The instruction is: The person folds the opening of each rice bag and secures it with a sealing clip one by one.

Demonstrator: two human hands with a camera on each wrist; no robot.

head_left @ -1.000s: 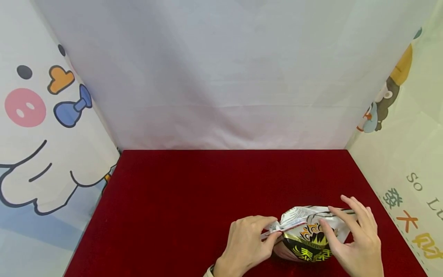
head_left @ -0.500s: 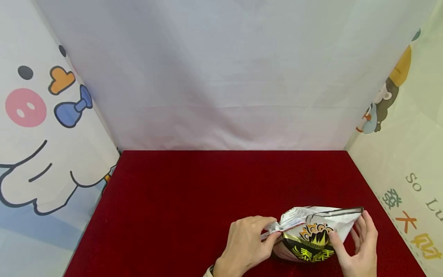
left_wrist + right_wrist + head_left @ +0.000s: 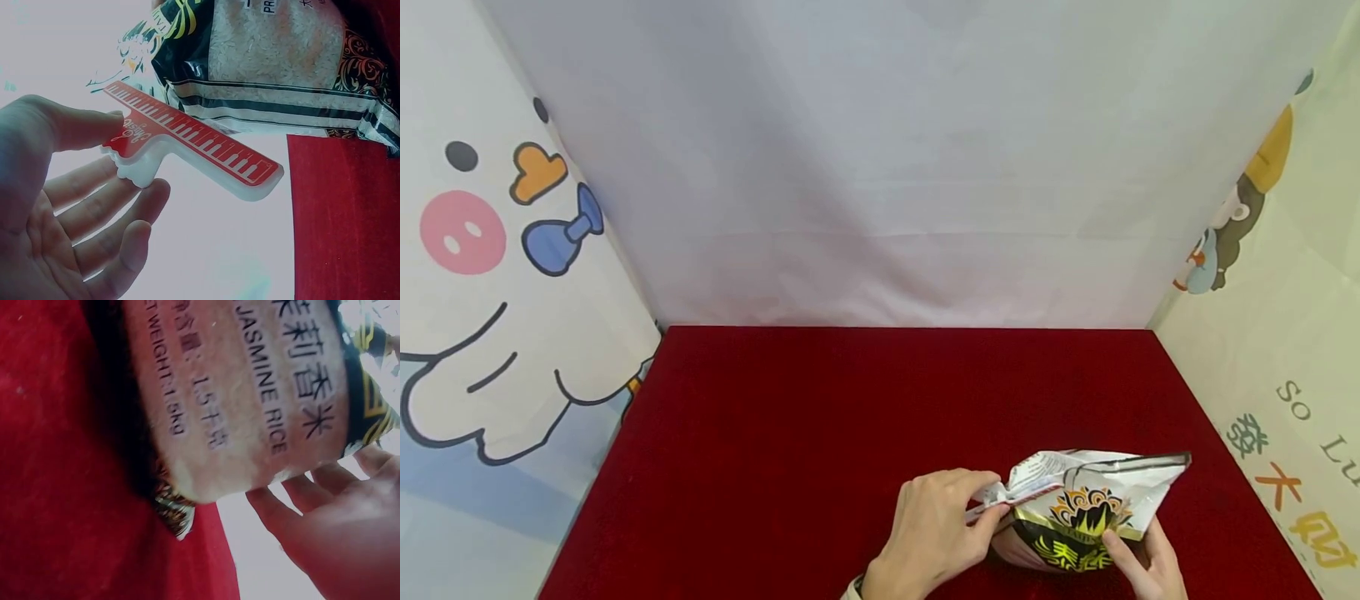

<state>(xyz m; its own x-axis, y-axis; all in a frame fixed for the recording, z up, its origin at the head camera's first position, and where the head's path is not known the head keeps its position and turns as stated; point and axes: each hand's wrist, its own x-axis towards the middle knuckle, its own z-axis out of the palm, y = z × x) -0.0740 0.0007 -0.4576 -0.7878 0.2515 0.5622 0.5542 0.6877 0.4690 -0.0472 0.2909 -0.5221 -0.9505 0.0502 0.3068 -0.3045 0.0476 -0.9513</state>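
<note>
A bag of jasmine rice (image 3: 1075, 521), with a white top and a black-and-gold band, stands on the red table at the front right. Its clear window in the left wrist view shows the grains. My left hand (image 3: 928, 529) pinches a red-and-white clip (image 3: 194, 137) with a piano-key pattern between thumb and fingers. The clip lies along the left part of the bag's folded top. My right hand (image 3: 1150, 567) grips the bag's right side, thumb on the printed front and the other fingers partly behind it. The bag's top right corner sticks out, unheld.
The red table (image 3: 790, 450) stretches to the left and back. A white cloth wall (image 3: 880, 167) stands behind it, and printed cloth panels with cartoon figures close in the left and right sides.
My right hand has moved from the bag's top right edge down to its lower right side, uncovering the top corner. The left hand keeps its pinch on the clip in place.
</note>
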